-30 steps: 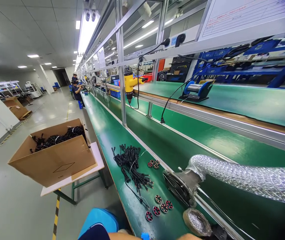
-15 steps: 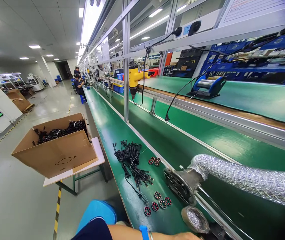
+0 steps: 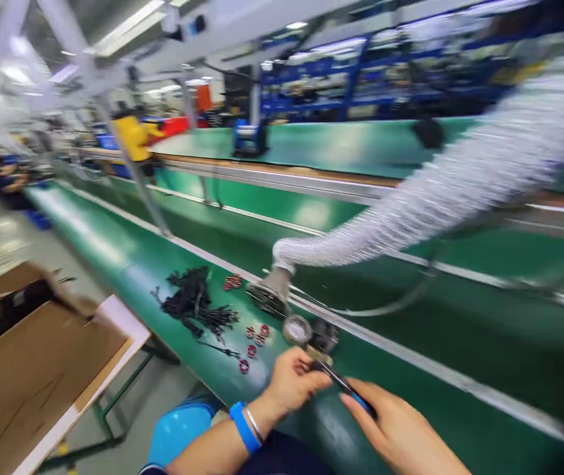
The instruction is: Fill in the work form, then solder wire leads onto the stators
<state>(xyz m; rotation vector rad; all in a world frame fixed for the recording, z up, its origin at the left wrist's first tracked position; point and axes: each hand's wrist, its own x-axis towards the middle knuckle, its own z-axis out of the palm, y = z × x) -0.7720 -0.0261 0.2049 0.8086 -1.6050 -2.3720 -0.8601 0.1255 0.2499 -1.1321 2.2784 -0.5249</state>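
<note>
My right hand (image 3: 390, 419) is wrapped round a slim black-and-blue pen-shaped tool (image 3: 348, 384); blur hides its exact kind. The fingers of my left hand (image 3: 294, 382) are pinched together by the tool's far end, and what they hold is hidden. Just beyond the hands are a round tin with a silvery inside (image 3: 297, 330) and a dark round holder (image 3: 323, 336). To the left lie several small ring-shaped parts with red and black segments (image 3: 251, 351). A bundle of black cables (image 3: 197, 303) is spread behind them on the green bench (image 3: 133, 280).
A fume-extractor hood (image 3: 269, 293) with a silvery flexible duct (image 3: 385, 221) stands beyond the tin. A cardboard box (image 3: 49, 369) of black cables is at left, near a blue stool (image 3: 180, 429). A yellow heat gun (image 3: 133, 137) and wire spool (image 3: 247, 138) are farther back.
My view has swung right, blurring the picture. My right hand has come into view with the pen-shaped tool, and my left hand, mostly cut off before, now shows beside it.
</note>
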